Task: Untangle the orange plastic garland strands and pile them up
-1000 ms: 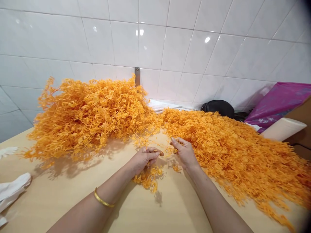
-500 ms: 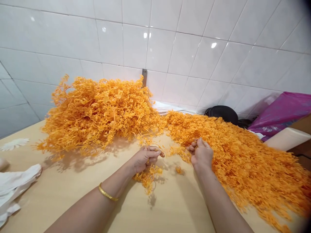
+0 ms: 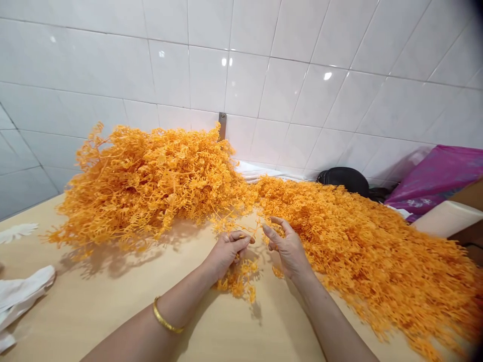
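Sprigs (image 3: 143, 186) heaped across the bench (image 3: 94, 301): left hand (image 3: 226, 249) clamped on a bunch (image 3: 238, 282), right hand (image 3: 289, 247) half open, grip unclear. Purple bag (image 3: 441, 173) at right edge, contents hidden.

White glossy tile wall (image 3: 264, 75) across the far side, grey grout lines, turning a corner at far left. Small glare spots (image 3: 327, 76) from overhead light on the tiles, centre and right of centre. Metal bracket (image 3: 222, 124) fixed low on the wall, centre. Pale wood table (image 3: 94, 311) fills the near half, hard shadows on it. Far right by the wall: black bag (image 3: 343, 177), pink plastic bag (image 3: 441, 173), white block (image 3: 445, 217), edge of a cardboard box (image 3: 470, 193). Near left on the table: white cloth (image 3: 22, 296).
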`<control>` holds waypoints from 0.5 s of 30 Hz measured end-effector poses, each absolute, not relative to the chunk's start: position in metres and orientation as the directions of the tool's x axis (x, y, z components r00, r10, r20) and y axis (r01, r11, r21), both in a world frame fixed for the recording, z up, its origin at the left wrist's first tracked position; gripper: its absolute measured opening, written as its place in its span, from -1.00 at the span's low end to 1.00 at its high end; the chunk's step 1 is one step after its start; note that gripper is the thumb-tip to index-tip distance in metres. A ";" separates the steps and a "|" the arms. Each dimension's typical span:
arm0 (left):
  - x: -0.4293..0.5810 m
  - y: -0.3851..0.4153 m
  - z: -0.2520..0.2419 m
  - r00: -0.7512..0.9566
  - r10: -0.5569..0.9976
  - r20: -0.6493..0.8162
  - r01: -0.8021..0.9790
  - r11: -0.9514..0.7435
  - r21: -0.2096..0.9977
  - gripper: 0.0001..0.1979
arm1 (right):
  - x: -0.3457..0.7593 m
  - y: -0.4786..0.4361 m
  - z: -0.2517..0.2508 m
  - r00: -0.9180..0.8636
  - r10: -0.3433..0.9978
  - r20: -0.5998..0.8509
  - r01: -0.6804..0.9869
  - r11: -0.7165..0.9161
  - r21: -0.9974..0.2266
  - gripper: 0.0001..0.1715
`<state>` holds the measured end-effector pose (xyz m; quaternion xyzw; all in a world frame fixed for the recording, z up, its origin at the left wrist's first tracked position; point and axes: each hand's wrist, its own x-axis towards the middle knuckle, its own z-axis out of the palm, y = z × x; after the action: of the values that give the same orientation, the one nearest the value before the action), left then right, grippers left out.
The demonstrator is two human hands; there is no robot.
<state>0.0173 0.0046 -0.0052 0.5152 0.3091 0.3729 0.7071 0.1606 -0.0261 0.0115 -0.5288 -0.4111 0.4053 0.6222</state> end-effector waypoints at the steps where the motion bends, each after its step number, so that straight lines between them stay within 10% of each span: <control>1: 0.018 0.004 -0.005 0.534 0.844 -0.054 -0.178 0.174 0.969 -0.78 | 0.160 -0.025 0.010 0.350 0.930 0.109 -0.032 0.129 -0.991 -0.57; 9: 0.014 0.003 -0.005 0.597 0.800 -0.064 -0.150 0.190 0.970 -0.78 | 0.198 -0.015 0.012 0.745 0.665 0.057 -0.230 0.335 -0.914 -0.66; 15: 0.015 0.007 -0.008 0.518 0.854 -0.053 -0.253 0.212 0.944 -0.79 | 0.187 -0.021 0.013 0.455 0.889 0.046 -0.164 0.135 -0.977 -0.70</control>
<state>0.0149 0.0070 -0.0077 0.4949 0.3035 0.3859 0.7169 0.1870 -0.0210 0.0134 -0.5275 -0.3437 0.3928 0.6703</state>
